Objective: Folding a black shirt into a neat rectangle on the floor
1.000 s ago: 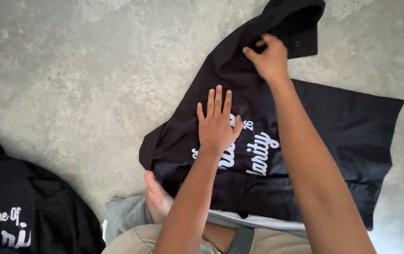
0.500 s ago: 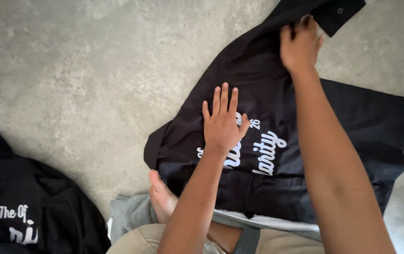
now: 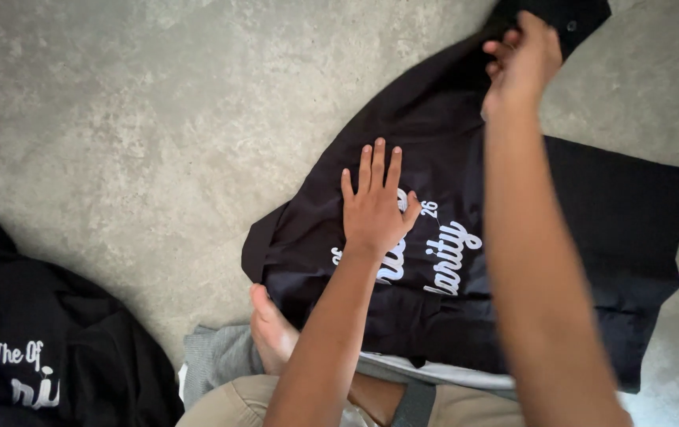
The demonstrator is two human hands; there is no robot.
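From your head camera, you look down at a black shirt (image 3: pixel 592 229) spread on a rough, speckled grey floor (image 3: pixel 158 119). The cloth is soft and a bit wrinkled, with curly white writing in the middle. It lies right in front of your knees, stretching up and to the right.

Your left hand (image 3: pixel 375 209) lies flat on the shirt, palm down, fingers straight and a little spread, pressing on the writing. Your left arm reaches straight up from the bottom.

Your right hand (image 3: pixel 523 59) is far up near the top edge, fingers curled and pinching a fold of the shirt's top part. That arm is long, stretched out and a bit blurry. Your two hands are well apart.

Your bare foot (image 3: pixel 272 328) peeks out beside tan pants (image 3: pixel 225 403). Another black shirt (image 3: pixel 47 340) lies in a heap at the lower left.

Since half a second ago, your right hand has lifted the fold a little higher, and your left hand has stayed put.
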